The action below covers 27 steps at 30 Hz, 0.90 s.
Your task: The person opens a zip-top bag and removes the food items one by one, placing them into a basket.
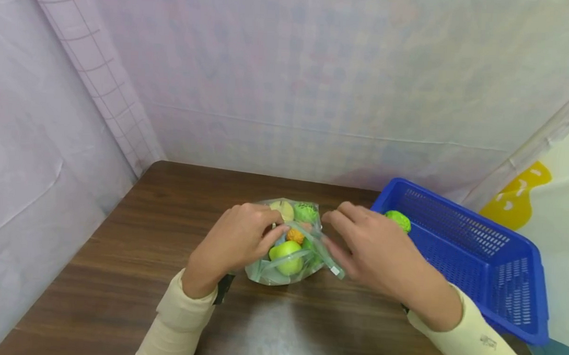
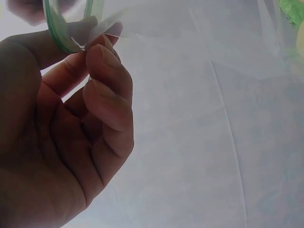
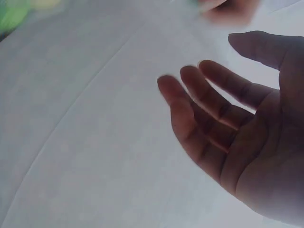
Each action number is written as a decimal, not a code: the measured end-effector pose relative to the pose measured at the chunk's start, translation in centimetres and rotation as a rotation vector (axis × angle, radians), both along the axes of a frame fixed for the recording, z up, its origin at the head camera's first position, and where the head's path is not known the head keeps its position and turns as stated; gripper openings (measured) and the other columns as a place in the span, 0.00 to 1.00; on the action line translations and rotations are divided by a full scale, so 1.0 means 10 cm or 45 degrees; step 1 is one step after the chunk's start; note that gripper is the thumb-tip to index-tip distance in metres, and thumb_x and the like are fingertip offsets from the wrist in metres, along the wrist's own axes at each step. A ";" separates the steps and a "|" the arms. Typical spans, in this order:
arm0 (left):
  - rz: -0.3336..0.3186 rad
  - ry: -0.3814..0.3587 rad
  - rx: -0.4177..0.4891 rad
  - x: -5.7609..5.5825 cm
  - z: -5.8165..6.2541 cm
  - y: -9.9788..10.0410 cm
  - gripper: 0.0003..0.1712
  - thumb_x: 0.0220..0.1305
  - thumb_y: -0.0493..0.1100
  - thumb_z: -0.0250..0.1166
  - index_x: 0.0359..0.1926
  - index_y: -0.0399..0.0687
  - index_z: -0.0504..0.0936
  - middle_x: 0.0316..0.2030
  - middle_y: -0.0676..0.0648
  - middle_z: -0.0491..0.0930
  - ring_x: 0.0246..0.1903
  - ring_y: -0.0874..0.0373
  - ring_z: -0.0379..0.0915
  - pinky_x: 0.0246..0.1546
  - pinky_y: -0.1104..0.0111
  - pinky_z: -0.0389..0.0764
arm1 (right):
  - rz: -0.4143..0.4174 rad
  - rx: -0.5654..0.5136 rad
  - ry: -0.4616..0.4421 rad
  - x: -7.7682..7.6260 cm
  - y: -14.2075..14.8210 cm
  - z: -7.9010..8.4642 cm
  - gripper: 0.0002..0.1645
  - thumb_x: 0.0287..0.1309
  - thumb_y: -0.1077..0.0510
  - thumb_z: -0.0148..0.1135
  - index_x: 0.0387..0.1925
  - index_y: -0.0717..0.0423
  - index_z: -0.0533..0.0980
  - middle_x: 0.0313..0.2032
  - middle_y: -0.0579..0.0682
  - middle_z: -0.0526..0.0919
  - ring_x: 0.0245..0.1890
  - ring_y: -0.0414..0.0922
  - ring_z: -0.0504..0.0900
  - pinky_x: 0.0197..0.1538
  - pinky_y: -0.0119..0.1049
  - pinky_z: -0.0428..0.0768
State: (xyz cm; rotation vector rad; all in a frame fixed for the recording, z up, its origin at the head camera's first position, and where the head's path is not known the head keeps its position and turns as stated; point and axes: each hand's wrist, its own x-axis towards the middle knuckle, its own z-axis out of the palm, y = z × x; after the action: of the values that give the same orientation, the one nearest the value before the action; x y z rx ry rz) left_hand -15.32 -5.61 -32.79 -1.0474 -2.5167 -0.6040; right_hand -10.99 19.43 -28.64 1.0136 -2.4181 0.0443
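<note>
A clear zip bag (image 1: pixel 262 273) with a green-tinted rim and a white slider (image 1: pixel 335 271) stands on the table. Inside show a green pear-like fruit (image 1: pixel 289 262), a bumpy orange piece (image 1: pixel 295 236), a mottled green piece (image 1: pixel 306 212) and a pale yellow fruit (image 1: pixel 283 209). My left hand (image 1: pixel 237 233) pinches the bag's rim between thumb and fingers; the left wrist view shows the green rim (image 2: pixel 57 33) at its fingertips. Just right of the bag is my right hand (image 1: pixel 376 248). In the right wrist view its fingers (image 3: pixel 213 99) are spread and loosely bent, holding nothing.
At the right of the brown wooden table (image 1: pixel 146 230) sits a blue perforated basket (image 1: pixel 456 251), partly behind my right arm. A bright green piece (image 1: pixel 398 220) lies in the basket's near-left end. Pale curtains (image 1: pixel 288 83) hang behind and at the left.
</note>
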 end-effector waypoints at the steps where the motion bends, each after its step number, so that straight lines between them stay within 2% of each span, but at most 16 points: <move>1: 0.000 0.000 0.001 0.00 0.00 0.00 0.11 0.71 0.48 0.64 0.30 0.52 0.83 0.18 0.59 0.69 0.18 0.67 0.62 0.20 0.74 0.67 | 0.048 0.006 -0.003 0.05 -0.06 -0.03 0.17 0.59 0.50 0.68 0.46 0.54 0.80 0.35 0.47 0.81 0.28 0.41 0.78 0.31 0.36 0.80; 5: -0.001 0.009 0.008 0.00 0.01 -0.01 0.11 0.71 0.47 0.64 0.29 0.52 0.82 0.18 0.58 0.69 0.18 0.67 0.61 0.20 0.74 0.67 | 0.196 0.037 -0.043 0.20 -0.29 -0.20 0.18 0.60 0.49 0.68 0.47 0.54 0.80 0.37 0.45 0.82 0.31 0.39 0.80 0.35 0.34 0.82; 9: -0.001 0.034 0.019 0.00 0.02 0.00 0.13 0.70 0.47 0.65 0.27 0.53 0.80 0.18 0.59 0.68 0.18 0.67 0.61 0.20 0.74 0.67 | 0.237 0.071 -0.091 0.25 -0.45 -0.36 0.17 0.62 0.49 0.67 0.48 0.53 0.79 0.39 0.44 0.82 0.35 0.39 0.81 0.39 0.34 0.83; 16: 0.013 0.038 0.010 0.00 0.01 0.02 0.16 0.70 0.48 0.65 0.23 0.55 0.77 0.17 0.58 0.65 0.18 0.66 0.60 0.20 0.73 0.66 | 0.153 0.051 -0.188 0.23 -0.62 -0.55 0.22 0.64 0.51 0.64 0.56 0.56 0.77 0.49 0.48 0.84 0.50 0.45 0.84 0.56 0.39 0.81; 19: 0.009 0.044 0.011 0.01 0.01 0.03 0.15 0.70 0.47 0.65 0.24 0.55 0.77 0.17 0.59 0.67 0.18 0.66 0.61 0.20 0.73 0.67 | 0.082 0.023 -0.235 0.18 -0.68 -0.64 0.19 0.64 0.53 0.63 0.54 0.56 0.77 0.47 0.47 0.83 0.47 0.43 0.83 0.52 0.38 0.82; 23: 0.002 0.047 0.005 0.02 0.01 0.03 0.13 0.70 0.47 0.65 0.26 0.54 0.80 0.19 0.59 0.71 0.18 0.67 0.63 0.21 0.73 0.68 | 0.002 -0.007 -0.237 0.08 -0.75 -0.77 0.15 0.65 0.56 0.62 0.51 0.57 0.76 0.46 0.48 0.82 0.45 0.44 0.81 0.50 0.37 0.81; 27: -0.003 0.043 0.005 0.04 0.02 0.02 0.12 0.71 0.47 0.64 0.28 0.54 0.81 0.21 0.58 0.74 0.20 0.67 0.66 0.23 0.72 0.71 | -0.036 -0.035 -0.208 -0.03 -0.81 -0.90 0.22 0.68 0.58 0.57 0.60 0.63 0.73 0.53 0.54 0.82 0.51 0.47 0.81 0.56 0.39 0.80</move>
State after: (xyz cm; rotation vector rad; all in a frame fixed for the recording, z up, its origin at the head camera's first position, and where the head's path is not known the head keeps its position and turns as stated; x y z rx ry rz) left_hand -14.90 -5.41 -32.63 -1.0511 -2.4844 -0.5863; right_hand -11.26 11.31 -37.64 0.9975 -2.5708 0.1556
